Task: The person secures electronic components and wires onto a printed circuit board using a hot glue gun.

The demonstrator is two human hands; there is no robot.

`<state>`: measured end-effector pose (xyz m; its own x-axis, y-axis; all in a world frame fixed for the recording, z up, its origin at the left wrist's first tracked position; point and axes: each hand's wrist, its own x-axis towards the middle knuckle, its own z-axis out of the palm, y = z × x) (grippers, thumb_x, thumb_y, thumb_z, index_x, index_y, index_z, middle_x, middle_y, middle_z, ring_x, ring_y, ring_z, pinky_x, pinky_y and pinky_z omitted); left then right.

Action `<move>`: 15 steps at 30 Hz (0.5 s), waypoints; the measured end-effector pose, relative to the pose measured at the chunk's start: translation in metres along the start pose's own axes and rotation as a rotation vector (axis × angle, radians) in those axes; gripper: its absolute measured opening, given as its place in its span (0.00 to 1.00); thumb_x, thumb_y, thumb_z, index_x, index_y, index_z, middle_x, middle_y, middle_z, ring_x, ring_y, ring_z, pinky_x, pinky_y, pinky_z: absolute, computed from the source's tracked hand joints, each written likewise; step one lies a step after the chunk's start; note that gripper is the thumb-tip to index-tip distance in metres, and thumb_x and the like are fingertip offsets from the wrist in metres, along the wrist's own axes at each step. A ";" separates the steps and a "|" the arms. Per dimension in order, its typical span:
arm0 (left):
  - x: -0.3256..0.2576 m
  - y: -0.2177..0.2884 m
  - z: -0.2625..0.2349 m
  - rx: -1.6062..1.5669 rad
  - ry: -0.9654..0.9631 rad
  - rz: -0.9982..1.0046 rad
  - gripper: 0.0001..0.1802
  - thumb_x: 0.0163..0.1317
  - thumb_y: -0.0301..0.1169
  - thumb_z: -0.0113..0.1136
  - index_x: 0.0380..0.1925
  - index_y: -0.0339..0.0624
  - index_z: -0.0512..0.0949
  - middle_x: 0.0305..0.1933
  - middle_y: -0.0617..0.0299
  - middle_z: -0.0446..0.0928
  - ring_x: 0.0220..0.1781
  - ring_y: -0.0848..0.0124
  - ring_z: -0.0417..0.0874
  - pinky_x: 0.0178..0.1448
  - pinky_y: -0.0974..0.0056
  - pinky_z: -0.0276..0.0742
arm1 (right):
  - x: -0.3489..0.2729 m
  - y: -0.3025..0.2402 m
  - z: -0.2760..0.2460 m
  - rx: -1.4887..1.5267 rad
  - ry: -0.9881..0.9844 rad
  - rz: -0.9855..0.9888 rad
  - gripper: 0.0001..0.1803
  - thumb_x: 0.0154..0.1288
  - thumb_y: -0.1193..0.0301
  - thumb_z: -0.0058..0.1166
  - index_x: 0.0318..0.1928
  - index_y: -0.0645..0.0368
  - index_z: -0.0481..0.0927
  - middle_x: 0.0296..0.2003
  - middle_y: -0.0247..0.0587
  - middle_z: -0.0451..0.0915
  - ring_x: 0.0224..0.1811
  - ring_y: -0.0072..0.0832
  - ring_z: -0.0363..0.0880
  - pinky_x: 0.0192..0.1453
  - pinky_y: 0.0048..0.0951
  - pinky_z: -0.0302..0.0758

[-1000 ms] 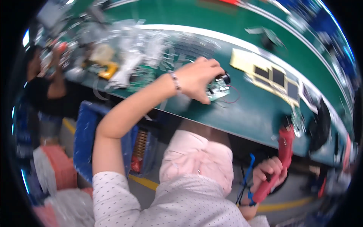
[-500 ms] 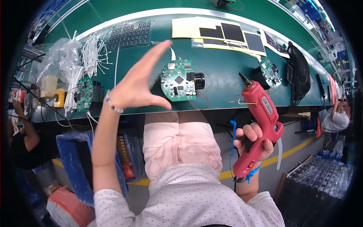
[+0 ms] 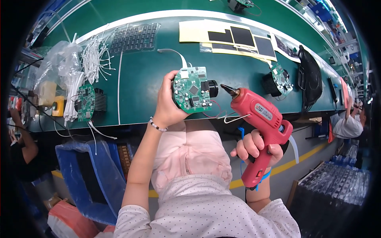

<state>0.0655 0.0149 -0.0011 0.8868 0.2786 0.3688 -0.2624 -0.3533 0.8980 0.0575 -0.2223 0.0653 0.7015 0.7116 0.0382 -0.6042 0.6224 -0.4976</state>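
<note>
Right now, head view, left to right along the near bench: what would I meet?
Yellow item → finned circuit board → left hand → held circuit board → black lens → red glue gun → black bag.

Green workbench [image 3: 139, 79] is pretty busy — white cables [image 3: 96, 57] and a heatsinked circuit board [image 3: 85, 104] on the left, clear tray of dark parts [image 3: 137, 38] farther back, then black-patched yellow sheets [image 3: 193, 32], another circuit board [image 3: 282, 80] and a black bag [image 3: 310, 79] rightward.

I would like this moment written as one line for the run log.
left hand: holds board | right hand: holds glue gun | nozzle: near lens | bench: yellow sheets, another board at left
</note>
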 end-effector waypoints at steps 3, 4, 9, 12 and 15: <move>-0.008 0.002 0.005 0.127 0.075 0.180 0.46 0.25 0.33 0.74 0.49 0.36 0.60 0.46 0.49 0.69 0.47 0.57 0.72 0.51 0.61 0.68 | -0.005 -0.001 0.002 -0.018 0.017 0.071 0.13 0.47 0.60 0.46 0.23 0.57 0.66 0.19 0.36 0.68 0.27 0.38 0.73 0.48 0.50 0.70; -0.012 0.002 0.006 0.102 0.097 0.238 0.45 0.25 0.31 0.73 0.48 0.36 0.61 0.46 0.48 0.69 0.47 0.54 0.71 0.51 0.60 0.68 | -0.006 -0.002 0.004 -0.056 0.030 0.110 0.14 0.47 0.59 0.47 0.23 0.57 0.66 0.18 0.36 0.68 0.27 0.38 0.73 0.46 0.50 0.71; -0.018 0.003 0.007 0.203 0.114 0.408 0.40 0.26 0.28 0.71 0.46 0.35 0.65 0.46 0.49 0.69 0.47 0.53 0.71 0.51 0.58 0.67 | -0.012 0.007 0.025 -0.273 0.265 0.133 0.16 0.41 0.58 0.49 0.23 0.59 0.67 0.18 0.38 0.67 0.27 0.40 0.73 0.43 0.47 0.70; -0.019 0.001 0.007 0.176 0.113 0.424 0.41 0.26 0.29 0.72 0.47 0.35 0.64 0.46 0.49 0.69 0.47 0.53 0.71 0.52 0.58 0.67 | -0.007 0.014 0.039 -0.417 0.447 0.069 0.16 0.39 0.60 0.50 0.23 0.60 0.67 0.19 0.41 0.68 0.27 0.40 0.72 0.42 0.45 0.68; -0.020 -0.001 0.007 0.176 0.100 0.452 0.42 0.26 0.31 0.73 0.47 0.36 0.64 0.46 0.50 0.69 0.47 0.53 0.71 0.52 0.57 0.67 | -0.006 0.015 0.038 -0.471 0.449 0.093 0.17 0.39 0.61 0.50 0.24 0.62 0.67 0.19 0.43 0.68 0.27 0.40 0.72 0.42 0.44 0.68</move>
<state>0.0508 0.0032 -0.0110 0.6560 0.1439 0.7409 -0.5367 -0.6012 0.5920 0.0295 -0.2049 0.0906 0.8052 0.4871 -0.3382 -0.5117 0.2827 -0.8113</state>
